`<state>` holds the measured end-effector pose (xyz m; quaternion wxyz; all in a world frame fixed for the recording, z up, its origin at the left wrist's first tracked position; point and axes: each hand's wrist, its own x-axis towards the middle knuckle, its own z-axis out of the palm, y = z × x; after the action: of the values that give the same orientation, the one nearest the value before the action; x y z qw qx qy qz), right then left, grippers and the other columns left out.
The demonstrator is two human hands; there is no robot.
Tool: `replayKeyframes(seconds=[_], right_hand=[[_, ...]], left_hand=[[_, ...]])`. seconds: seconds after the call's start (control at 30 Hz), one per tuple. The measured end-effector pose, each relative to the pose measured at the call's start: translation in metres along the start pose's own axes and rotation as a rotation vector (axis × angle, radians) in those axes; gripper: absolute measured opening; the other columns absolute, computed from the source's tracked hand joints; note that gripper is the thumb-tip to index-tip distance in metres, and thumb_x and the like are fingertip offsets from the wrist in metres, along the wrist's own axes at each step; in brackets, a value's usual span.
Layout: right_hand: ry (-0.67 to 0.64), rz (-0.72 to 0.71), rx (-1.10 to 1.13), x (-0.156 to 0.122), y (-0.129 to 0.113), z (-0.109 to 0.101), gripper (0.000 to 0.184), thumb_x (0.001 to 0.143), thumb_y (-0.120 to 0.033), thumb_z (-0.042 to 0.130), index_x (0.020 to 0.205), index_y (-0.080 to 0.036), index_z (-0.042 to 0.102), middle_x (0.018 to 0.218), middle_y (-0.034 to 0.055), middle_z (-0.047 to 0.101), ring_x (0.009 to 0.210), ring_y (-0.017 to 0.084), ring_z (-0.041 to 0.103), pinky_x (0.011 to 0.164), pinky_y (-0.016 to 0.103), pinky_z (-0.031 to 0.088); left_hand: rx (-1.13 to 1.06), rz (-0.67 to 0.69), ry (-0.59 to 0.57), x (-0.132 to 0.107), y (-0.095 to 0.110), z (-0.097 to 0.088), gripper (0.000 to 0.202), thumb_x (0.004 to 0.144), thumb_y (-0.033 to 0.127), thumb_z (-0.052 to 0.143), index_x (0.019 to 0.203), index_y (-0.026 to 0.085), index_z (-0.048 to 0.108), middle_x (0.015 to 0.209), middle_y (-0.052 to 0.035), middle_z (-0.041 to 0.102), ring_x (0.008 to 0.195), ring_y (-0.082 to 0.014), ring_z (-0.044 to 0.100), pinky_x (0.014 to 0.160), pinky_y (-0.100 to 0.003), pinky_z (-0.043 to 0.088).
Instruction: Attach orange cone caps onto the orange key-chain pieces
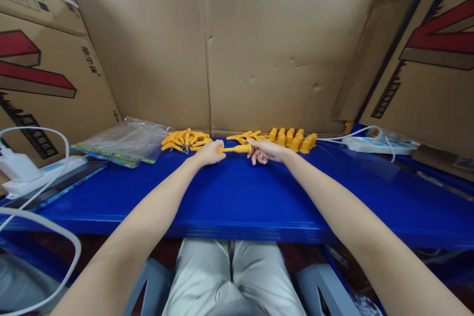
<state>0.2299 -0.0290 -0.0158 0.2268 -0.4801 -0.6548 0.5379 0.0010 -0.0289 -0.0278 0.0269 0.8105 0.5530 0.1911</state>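
Note:
Both my arms reach forward over the blue table point(237, 197). Between my hands lies a yellow plastic piece point(237, 149), a thin ribbed shaft joined to a thicker cap. My left hand point(209, 154) is curled shut on the shaft end. My right hand point(264, 150) pinches the cap end with thumb and forefinger, its other fingers curled down onto the table. Behind my left hand lies a heap of yellow shaft parts point(186, 139) with small metal chains. Behind my right hand stand several yellow caps point(292, 139) in a group, with a few more loose shafts point(247, 136) beside them.
Brown cardboard walls point(259, 54) close off the back and both sides. Clear plastic bags point(124, 140) lie at left, next to a white charger point(17, 168) with a cable and a dark flat device point(55, 185). A white power strip point(374, 144) sits at right.

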Motion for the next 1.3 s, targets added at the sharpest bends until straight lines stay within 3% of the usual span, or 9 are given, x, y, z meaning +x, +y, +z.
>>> replayKeyframes(seconds=[0.33,0.83,1.3], right_hand=[[-0.013,0.036,-0.027,0.000,-0.002,0.000,0.056,0.095,-0.057,0.027,0.071,-0.016,0.058,0.049,0.0039,0.061,0.029,0.006,0.040,0.028,0.016,0.029],[-0.065,0.016,0.034,0.009,0.005,-0.006,0.058,0.092,-0.063,0.029,0.072,-0.016,0.057,0.046,0.0045,0.060,0.026,0.005,0.041,0.026,0.015,0.029],[0.007,0.056,-0.011,0.011,0.003,-0.003,0.059,0.093,-0.061,0.027,0.071,-0.016,0.058,0.040,0.0023,0.051,0.027,0.006,0.039,0.026,0.017,0.027]], left_hand=[[-0.033,0.016,-0.033,-0.004,0.006,-0.005,0.013,0.074,0.031,0.057,0.081,0.021,0.051,0.063,0.0020,0.057,0.063,-0.0167,0.055,0.061,-0.026,0.037],[0.009,0.047,0.004,-0.001,0.003,-0.003,0.022,0.075,0.040,0.058,0.075,0.022,0.046,0.069,0.0011,0.057,0.072,-0.0184,0.055,0.063,-0.027,0.034],[-0.042,0.057,0.010,-0.003,0.006,-0.004,0.025,0.074,0.040,0.059,0.070,0.022,0.042,0.061,0.0034,0.051,0.065,-0.0161,0.051,0.062,-0.026,0.033]])
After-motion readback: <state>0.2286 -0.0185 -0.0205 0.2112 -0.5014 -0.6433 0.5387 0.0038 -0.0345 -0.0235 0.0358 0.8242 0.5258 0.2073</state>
